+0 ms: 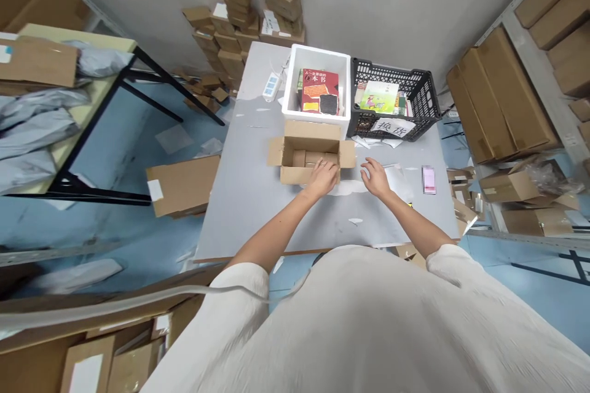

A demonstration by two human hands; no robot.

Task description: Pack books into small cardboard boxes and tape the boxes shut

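Observation:
An open cardboard box (299, 135) with its flaps spread sits in the middle of the grey table (249, 196). My left hand (322, 178) rests on the box's near flap at its right corner, fingers curled over the edge. My right hand (375, 177) hovers just right of the box over the table, fingers apart and slightly bent, holding nothing. A sheet of white paper (399, 175) lies just beyond the right hand.
A white foam bin (295, 73) with a red book (319, 90) and a black crate (426, 95) of books stand behind the box. A pink phone (428, 179) lies at the right. Stacked cartons (244, 12) line the wall; shelves with boxes (498, 98) stand right.

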